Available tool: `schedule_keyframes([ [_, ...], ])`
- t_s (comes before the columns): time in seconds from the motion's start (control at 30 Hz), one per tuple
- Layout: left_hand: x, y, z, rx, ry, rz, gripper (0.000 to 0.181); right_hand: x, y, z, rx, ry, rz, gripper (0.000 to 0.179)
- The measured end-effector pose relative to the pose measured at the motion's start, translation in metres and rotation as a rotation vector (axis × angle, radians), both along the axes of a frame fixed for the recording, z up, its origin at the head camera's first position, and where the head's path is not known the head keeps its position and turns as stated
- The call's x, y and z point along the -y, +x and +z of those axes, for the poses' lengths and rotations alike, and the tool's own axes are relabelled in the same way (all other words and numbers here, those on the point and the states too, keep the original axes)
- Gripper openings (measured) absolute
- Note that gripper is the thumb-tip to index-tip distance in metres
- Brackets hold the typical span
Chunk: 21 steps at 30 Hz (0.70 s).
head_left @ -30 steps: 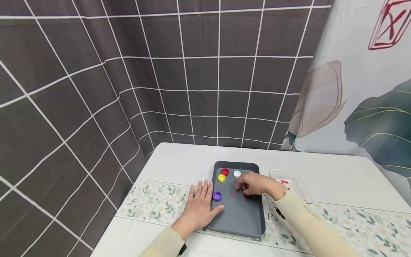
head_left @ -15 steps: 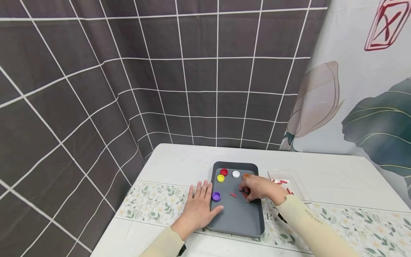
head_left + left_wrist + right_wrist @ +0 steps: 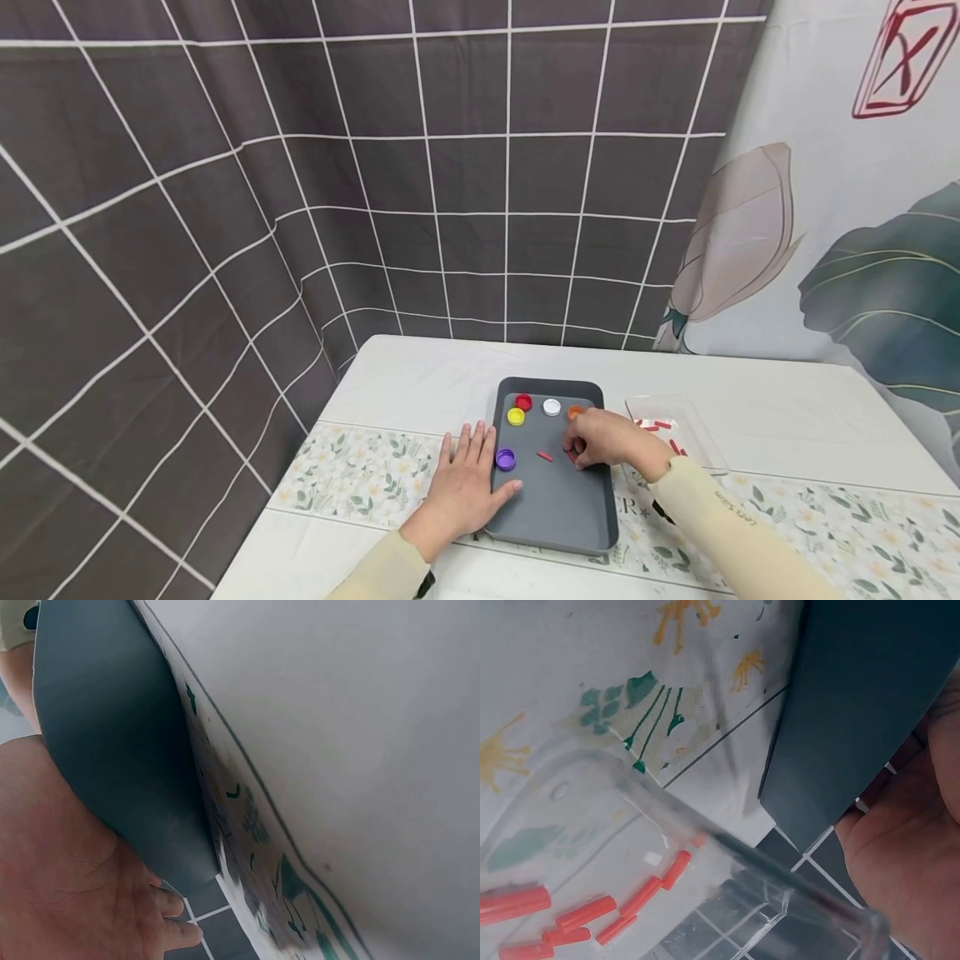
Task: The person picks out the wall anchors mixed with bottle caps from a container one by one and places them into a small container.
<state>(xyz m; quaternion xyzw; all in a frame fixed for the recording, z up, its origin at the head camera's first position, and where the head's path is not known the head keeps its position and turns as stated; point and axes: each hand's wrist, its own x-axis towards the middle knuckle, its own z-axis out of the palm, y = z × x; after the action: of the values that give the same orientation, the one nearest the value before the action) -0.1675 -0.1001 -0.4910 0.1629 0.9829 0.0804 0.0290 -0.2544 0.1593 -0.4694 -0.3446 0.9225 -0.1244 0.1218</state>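
My left hand (image 3: 462, 490) rests with spread fingers along the left edge of a grey tray (image 3: 555, 512); its thumb reaches over the rim. Inside the tray's right half, the bent fingers of my right hand (image 3: 606, 437) pinch a short red stick (image 3: 572, 457), mostly covered by the fingertips. Another red stick (image 3: 544, 456) lies just left of that hand. A purple cap (image 3: 506, 459) sits by the left wall near my left fingers. Farther back are yellow (image 3: 516, 417), red (image 3: 523, 402), white (image 3: 552, 407) and orange caps (image 3: 574, 412). The tray wall hides the right fingertips in the right wrist view.
A clear plastic box (image 3: 708, 442) stands right of the tray, under the right forearm's far side. Several red sticks (image 3: 641, 896) lie in it. A floral band (image 3: 360, 471) crosses the white tabletop, and a dark gridded curtain (image 3: 465, 175) hangs behind.
My right hand shifted slightly right and toward me, uncovering the orange cap, and its fingers drew together at the red stick. The left hand stayed in place.
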Motion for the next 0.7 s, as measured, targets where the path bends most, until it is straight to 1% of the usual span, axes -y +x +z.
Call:
schedule_keyframes([
  [0.17, 0.0, 0.0, 0.0, 0.002, -0.001, 0.001, 0.09, 0.001, 0.001, -0.002, -0.026, 0.028, -0.019, 0.018],
  [0.3, 0.0, -0.001, -0.001, 0.002, -0.002, 0.001, 0.09, 0.002, 0.003, -0.003, -0.056, 0.033, -0.001, 0.018],
  [0.37, 0.0, -0.001, -0.002, 0.002, -0.004, 0.001, 0.09, 0.001, 0.003, -0.002, -0.076, 0.012, 0.016, 0.016],
  [0.47, 0.0, -0.001, -0.002, 0.001, -0.007, 0.001, 0.09, -0.001, 0.005, 0.001, -0.101, -0.065, 0.028, 0.012],
  [0.57, 0.0, 0.0, -0.002, 0.001, -0.009, 0.001, 0.091, -0.005, 0.009, 0.006, -0.116, -0.188, 0.024, 0.008],
  [0.7, 0.0, 0.0, -0.002, 0.002, -0.004, 0.0, 0.091, -0.011, 0.016, 0.012, -0.134, -0.345, -0.01, 0.007],
])
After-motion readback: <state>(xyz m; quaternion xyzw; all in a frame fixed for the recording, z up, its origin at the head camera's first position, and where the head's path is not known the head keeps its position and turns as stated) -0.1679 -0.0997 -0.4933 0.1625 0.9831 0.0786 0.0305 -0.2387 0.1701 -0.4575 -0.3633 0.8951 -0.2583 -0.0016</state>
